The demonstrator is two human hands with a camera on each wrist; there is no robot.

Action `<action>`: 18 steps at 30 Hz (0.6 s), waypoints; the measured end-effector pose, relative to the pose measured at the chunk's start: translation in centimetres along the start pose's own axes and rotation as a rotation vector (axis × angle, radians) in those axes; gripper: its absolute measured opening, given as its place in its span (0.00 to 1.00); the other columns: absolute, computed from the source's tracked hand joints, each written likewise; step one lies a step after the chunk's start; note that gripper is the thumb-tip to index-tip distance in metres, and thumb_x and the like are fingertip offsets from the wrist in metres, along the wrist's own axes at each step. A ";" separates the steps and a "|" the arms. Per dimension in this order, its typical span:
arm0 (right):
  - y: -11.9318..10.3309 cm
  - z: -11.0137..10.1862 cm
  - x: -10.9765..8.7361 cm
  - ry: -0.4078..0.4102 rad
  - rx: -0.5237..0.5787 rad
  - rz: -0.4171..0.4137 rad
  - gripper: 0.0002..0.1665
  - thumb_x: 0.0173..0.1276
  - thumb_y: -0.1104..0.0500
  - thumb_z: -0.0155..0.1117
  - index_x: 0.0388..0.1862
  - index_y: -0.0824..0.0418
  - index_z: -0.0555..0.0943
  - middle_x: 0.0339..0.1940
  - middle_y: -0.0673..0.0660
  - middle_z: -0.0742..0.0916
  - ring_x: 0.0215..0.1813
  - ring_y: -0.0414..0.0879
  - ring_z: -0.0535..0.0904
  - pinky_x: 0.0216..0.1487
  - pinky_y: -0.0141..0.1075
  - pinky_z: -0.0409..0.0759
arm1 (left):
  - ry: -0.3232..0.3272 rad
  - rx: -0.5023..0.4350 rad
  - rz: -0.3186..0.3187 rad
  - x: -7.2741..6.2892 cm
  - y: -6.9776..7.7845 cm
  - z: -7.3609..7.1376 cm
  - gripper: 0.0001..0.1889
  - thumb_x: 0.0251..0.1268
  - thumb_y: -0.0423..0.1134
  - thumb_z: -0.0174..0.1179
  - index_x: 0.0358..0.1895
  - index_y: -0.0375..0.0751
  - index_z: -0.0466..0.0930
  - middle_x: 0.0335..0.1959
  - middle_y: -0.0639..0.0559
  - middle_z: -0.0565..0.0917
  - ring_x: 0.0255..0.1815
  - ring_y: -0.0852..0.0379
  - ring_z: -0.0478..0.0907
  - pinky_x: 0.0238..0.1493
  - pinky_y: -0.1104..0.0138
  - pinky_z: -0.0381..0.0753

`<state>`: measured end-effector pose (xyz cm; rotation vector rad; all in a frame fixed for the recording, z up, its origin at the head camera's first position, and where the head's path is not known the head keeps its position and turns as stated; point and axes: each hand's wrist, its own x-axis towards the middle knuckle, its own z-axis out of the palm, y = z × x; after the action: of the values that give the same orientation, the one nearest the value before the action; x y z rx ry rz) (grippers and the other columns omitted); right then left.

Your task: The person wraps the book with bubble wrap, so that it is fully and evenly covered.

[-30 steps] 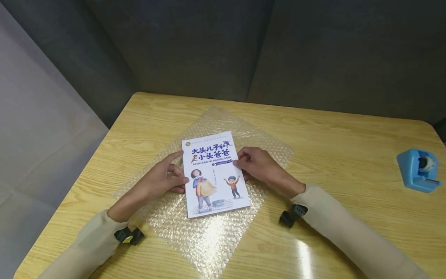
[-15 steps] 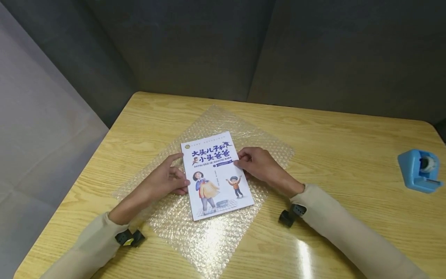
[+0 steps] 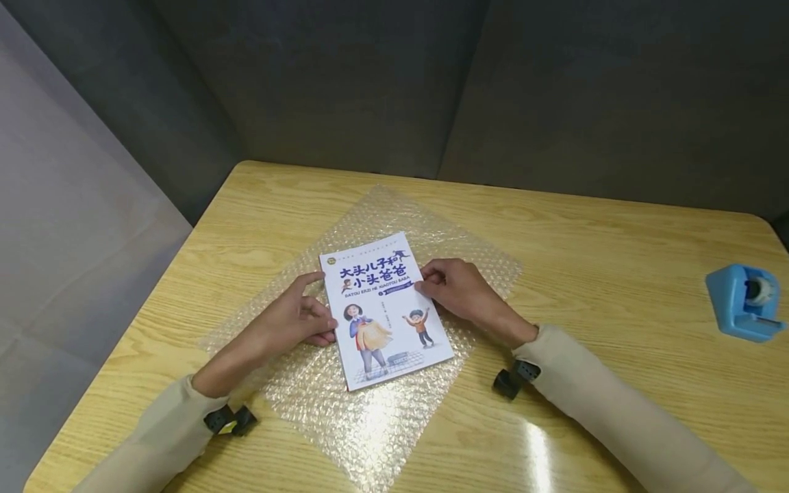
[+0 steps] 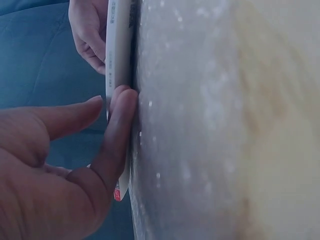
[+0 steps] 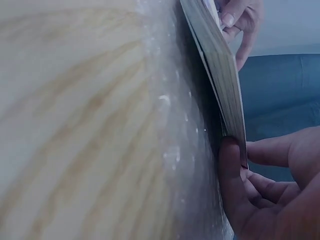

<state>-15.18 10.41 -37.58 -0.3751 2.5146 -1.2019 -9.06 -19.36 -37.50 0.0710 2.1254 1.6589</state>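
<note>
L hand (image 3: 286,318) had the book (image 3: 388,308) by its spine side: thumb at the cover's edge, fingers curled in low against the spine. Light pinch, I'd call it; in my L wrist view the thumb looked barely on the cover, so couldn't judge the pressure. R hand (image 3: 459,291) pinched the opp. long edge, one digit on the cover, another finger tucked under the pages. My R wrist view gave me a dark gap btwn pages and wrap, so prob. that side sat a touch proud; couldn't confirm the rest.

Book was cover up over abt the middle of the bubble wrap (image 3: 370,428), askew to its edges, w/ a corner of the wrap toward the person. For a clean job, I reckoned: soft pinches, no bent cover; both hands turning together, one edge fwd as the other came back; down flat, not corner 1st; lower fingers out sideways, so the wrap didn't ruck.

All that was on the wood-grain bench (image 3: 604,274). Well off to the R, blue tape dispenser (image 3: 733,311). Dark panel (image 3: 555,103) behind.
</note>
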 end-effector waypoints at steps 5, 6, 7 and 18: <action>-0.1 0.2 0.0 0.025 -0.053 -0.025 0.11 0.75 0.61 0.65 0.49 0.67 0.86 0.35 0.56 0.87 0.33 0.45 0.79 0.35 0.35 0.77 | -0.026 0.007 -0.004 -0.1 0.1 -0.3 0.47 0.71 0.22 0.61 0.83 0.32 0.37 0.42 0.34 0.81 0.36 0.50 0.86 0.42 0.60 0.90; -0.2 0.2 0.0 0.031 -0.061 -0.029 0.11 0.75 0.61 0.65 0.48 0.67 0.86 0.35 0.56 0.87 0.32 0.45 0.79 0.36 0.35 0.77 | -0.031 0.012 -0.003 -0.1 0.1 -0.3 0.48 0.71 0.22 0.61 0.83 0.32 0.37 0.42 0.34 0.82 0.36 0.50 0.86 0.42 0.60 0.90; -0.2 0.2 -0.1 0.034 -0.072 -0.036 0.10 0.75 0.61 0.66 0.48 0.67 0.86 0.34 0.55 0.87 0.32 0.45 0.79 0.36 0.36 0.77 | -0.036 0.019 -0.001 -0.1 0.1 -0.3 0.48 0.71 0.22 0.61 0.83 0.31 0.36 0.42 0.35 0.82 0.36 0.50 0.86 0.42 0.60 0.90; -0.4 0.2 -0.2 0.044 -0.106 -0.052 0.09 0.73 0.62 0.66 0.46 0.68 0.87 0.32 0.55 0.87 0.30 0.44 0.77 0.35 0.35 0.76 | -0.046 0.096 0.021 0.0 0.0 -0.5 0.47 0.72 0.23 0.61 0.83 0.27 0.37 0.41 0.37 0.84 0.36 0.51 0.86 0.41 0.61 0.90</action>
<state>-14.85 10.12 -37.37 -0.4478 2.6287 -1.1103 -9.27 -19.80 -37.37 0.1603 2.1763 1.5509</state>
